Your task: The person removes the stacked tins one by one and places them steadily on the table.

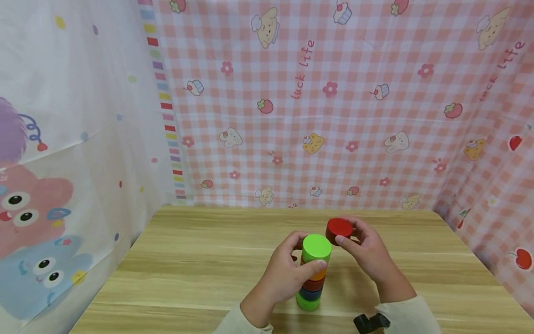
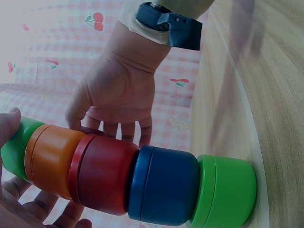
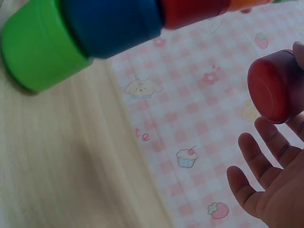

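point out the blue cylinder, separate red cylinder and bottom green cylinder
Blue cylinder (image 2: 166, 185): left wrist view, its curved side.
Separate red cylinder (image 1: 339, 228): head view, its top face.
Bottom green cylinder (image 3: 42, 48): right wrist view, its curved side.

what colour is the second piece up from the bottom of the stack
Blue; that piece shows best in the left wrist view.

It is a screened-off nook; whether in a home or a studio cannot be told. A wood-grain tabletop (image 1: 187, 264) is hemmed in on three sides: the left cloth (image 1: 100, 88) is white with cartoon creatures (image 1: 46, 271), the far cloth (image 1: 292, 123) pink check with cupcakes (image 1: 343, 15) and strawberries (image 1: 265, 106), the right cloth (image 1: 496, 195) checked with cherries (image 1: 523, 260).
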Demonstrator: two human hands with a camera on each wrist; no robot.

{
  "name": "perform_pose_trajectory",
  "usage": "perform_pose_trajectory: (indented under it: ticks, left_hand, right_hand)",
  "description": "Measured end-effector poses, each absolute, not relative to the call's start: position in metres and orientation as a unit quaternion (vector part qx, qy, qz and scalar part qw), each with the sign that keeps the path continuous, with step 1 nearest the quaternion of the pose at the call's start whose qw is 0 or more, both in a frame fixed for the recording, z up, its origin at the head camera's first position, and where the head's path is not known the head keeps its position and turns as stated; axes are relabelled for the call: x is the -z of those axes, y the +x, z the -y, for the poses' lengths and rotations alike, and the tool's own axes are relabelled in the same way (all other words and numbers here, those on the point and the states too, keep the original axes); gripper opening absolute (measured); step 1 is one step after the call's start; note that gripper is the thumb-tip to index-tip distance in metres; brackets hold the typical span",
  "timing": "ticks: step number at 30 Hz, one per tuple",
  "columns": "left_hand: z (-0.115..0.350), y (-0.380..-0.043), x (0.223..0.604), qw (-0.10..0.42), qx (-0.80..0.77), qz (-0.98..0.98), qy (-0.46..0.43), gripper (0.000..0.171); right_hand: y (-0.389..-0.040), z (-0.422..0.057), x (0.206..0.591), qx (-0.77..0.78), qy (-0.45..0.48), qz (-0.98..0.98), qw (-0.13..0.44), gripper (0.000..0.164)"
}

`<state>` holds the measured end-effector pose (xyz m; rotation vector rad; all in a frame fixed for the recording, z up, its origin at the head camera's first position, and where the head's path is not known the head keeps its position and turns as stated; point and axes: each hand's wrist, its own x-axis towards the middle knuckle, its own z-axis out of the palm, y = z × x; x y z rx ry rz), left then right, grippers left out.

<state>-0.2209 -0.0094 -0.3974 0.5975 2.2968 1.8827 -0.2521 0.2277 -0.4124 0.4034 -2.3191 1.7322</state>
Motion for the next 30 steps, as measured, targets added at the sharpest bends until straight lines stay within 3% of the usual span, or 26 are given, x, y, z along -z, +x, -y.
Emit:
perform_pose_trajectory:
  ticks: [30]
  left_hand:
    - [0.009,-0.22,0.397,0.058,-0.621,-0.758,0.191,0.042]
  right_hand:
    - [-0.266,-0.241,0.441,-0.579,0.143,0.801,0.046,0.05]
